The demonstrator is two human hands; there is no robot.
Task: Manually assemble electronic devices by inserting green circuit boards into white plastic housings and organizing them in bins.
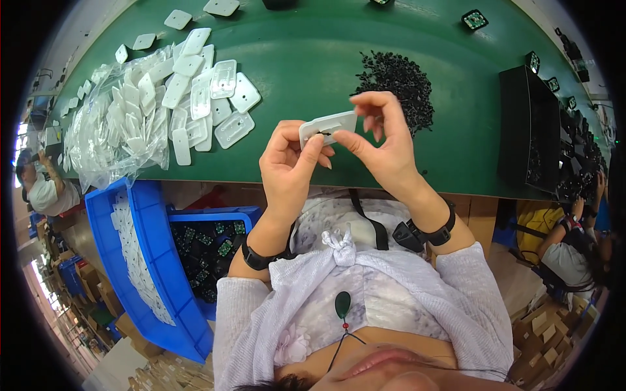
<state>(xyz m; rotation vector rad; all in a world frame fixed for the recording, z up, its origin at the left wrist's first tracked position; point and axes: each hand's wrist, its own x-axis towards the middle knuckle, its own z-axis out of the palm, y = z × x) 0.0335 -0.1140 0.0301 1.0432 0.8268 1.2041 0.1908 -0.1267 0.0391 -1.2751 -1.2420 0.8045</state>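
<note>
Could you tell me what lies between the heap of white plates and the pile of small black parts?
Head view: only bare green table between white plates and black parts.

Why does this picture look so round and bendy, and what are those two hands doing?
The camera sits on a person's head and looks down, and its wide lens bends straight edges. The left hand and right hand together hold one small white plastic plate above a green table. On the table lie a pile of white plates, some in a clear bag, and a heap of tiny black parts. Blue bins stand below on the left.
</note>
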